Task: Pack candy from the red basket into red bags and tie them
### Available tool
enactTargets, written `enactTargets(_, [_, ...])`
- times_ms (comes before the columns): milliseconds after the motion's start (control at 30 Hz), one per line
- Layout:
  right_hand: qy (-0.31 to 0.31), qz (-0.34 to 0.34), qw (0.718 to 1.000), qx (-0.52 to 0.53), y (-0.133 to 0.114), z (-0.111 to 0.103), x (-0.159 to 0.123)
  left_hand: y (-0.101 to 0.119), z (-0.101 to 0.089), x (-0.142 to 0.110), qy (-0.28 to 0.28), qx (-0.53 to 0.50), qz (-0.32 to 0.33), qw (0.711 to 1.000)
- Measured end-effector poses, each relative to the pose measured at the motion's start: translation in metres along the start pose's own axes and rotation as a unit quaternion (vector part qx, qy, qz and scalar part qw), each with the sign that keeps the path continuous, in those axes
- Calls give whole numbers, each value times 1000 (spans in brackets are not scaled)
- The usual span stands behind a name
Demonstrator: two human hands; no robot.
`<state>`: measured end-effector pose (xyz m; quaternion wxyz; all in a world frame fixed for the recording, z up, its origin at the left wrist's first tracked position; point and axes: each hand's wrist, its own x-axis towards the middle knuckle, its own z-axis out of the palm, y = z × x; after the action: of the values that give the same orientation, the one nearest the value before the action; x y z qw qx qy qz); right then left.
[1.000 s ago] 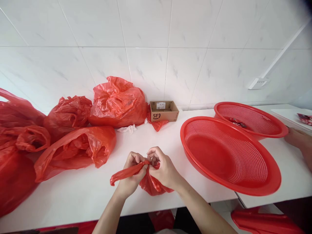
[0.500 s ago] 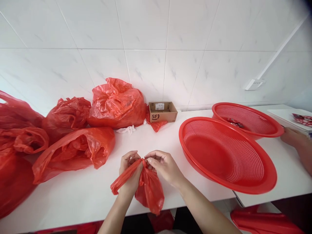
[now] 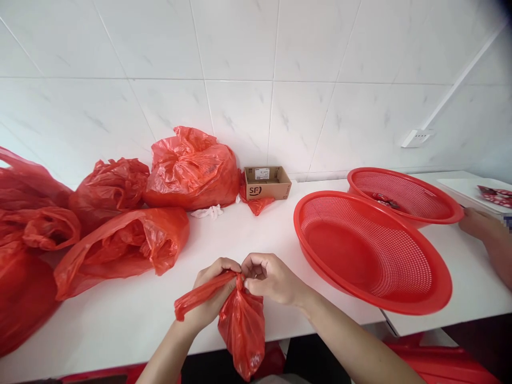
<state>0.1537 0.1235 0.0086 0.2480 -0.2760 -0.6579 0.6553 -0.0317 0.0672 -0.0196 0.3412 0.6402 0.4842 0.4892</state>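
At lower centre of the frame, the left hand (image 3: 208,306) and right hand (image 3: 275,280) pinch the gathered neck of a small red bag (image 3: 242,330), with two perforated red baskets (image 3: 408,261) at right and larger red bags (image 3: 192,178) at left.

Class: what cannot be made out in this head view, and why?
- Head view: contents, if any, of the held red bag, hidden by its plastic.
- Head view: print on the box label, too small.
- Head view: other person's arm, cut off by right edge.
- Head view: lower-left bag, cut off by left edge.
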Motion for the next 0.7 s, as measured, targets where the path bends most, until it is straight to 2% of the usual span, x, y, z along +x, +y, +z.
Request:
enactTargets(67, [28,-53,995,-86,1,4,0,0,-2,-2,-15,-4,-7,1000])
enactTargets(100, [57,-98,982,-151,2,6,1,0,-3,-2,-20,-6,-11,1000])
enactTargets(133, [93,-151,958,-225,3,8,2,-1,-3,-3,-23,-9,-15,1000])
enactTargets(200, [157,-244,889,-353,4,10,3,-1,-3,-4,-23,-13,-23,999])
enactTargets(233, [175,-271,865,-384,4,9,4,-1,-3,-4,-20,-15,-25,999])
enactTargets(267, [179,-279,861,-385,3,9,4,-2,-3,-5,-16,-18,-27,999])
enactTargets(300, [169,-268,878,-359,2,8,4,-2,-3,-5,-12,-19,-28,999])
enactTargets(400, [95,-172,957,-215,-4,3,1,-3,-2,-6,-4,-17,-30,999])
enactTargets(433, [71,-142,971,-180,-6,2,0,-3,-2,-6,-2,-14,-31,999])
enactTargets(533, [51,-105,980,-160,-9,1,-2,-2,-3,-5,0,7,-34,999])
enactTargets(700, [39,-76,969,-232,-9,-1,-7,-1,-12,4,-7,79,-27,997])
